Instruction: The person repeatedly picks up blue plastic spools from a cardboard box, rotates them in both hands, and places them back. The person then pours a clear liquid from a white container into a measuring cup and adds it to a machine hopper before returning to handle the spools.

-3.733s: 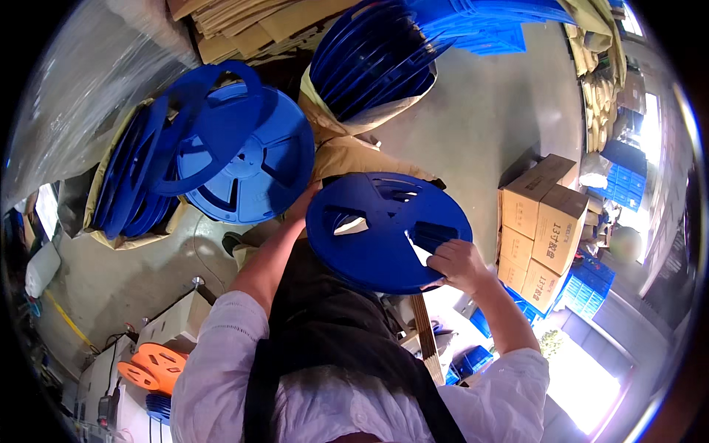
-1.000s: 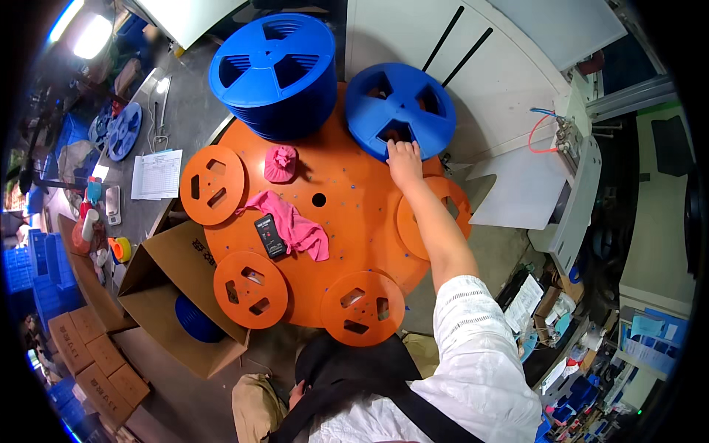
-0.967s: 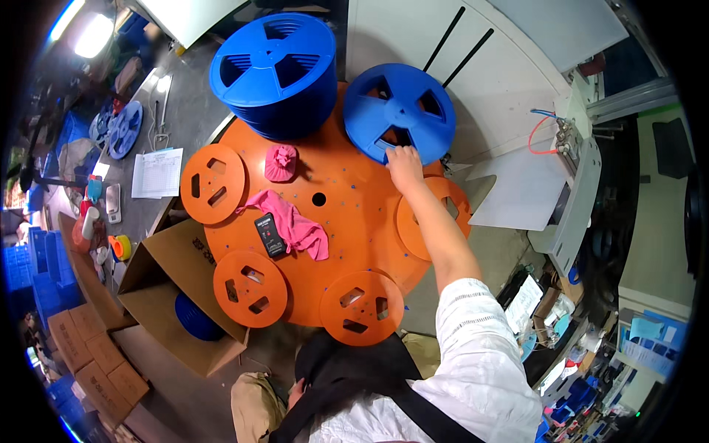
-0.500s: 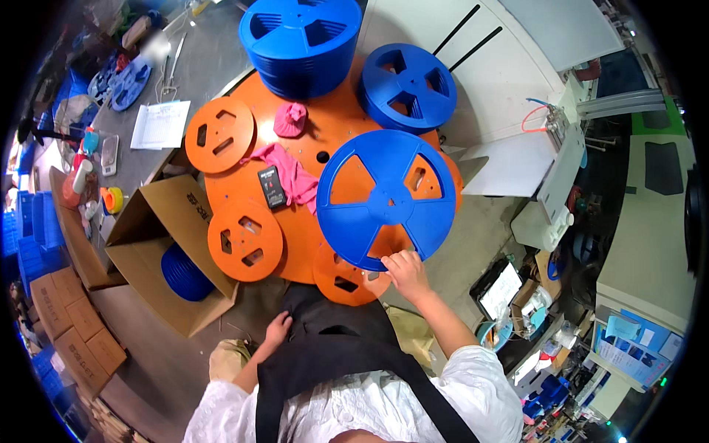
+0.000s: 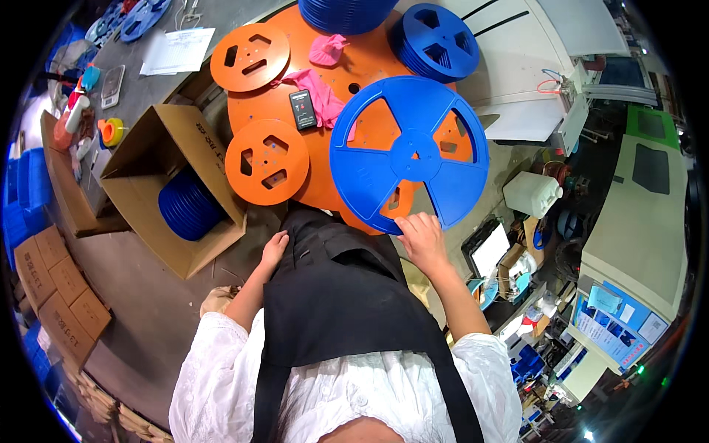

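Observation:
A large blue plastic reel disc [image 5: 416,153] with wide cut-out windows is in my right hand [image 5: 423,238], whose fingers grip its near rim. The disc is over the right part of an orange table [image 5: 325,173], and the orange shows through its windows. My left hand [image 5: 275,247] hangs beside my black apron [image 5: 332,317], near its edge; its fingers are loosely extended and I see nothing in them. Round orange plates [image 5: 267,162] with slots line the table's left side. A small black device [image 5: 303,110] lies by a pink cloth [image 5: 322,94].
A stack of blue reels [image 5: 436,44] stands at the far right of the table, with a taller blue stack [image 5: 347,11] beside it. Left of me, an open cardboard box [image 5: 162,140] holds blue discs [image 5: 190,205]. A white jug [image 5: 532,193] is on the right.
The view has shifted, so the table and stacks appear higher. My right hand still grips the disc's near rim, and my left hand remains by the apron.

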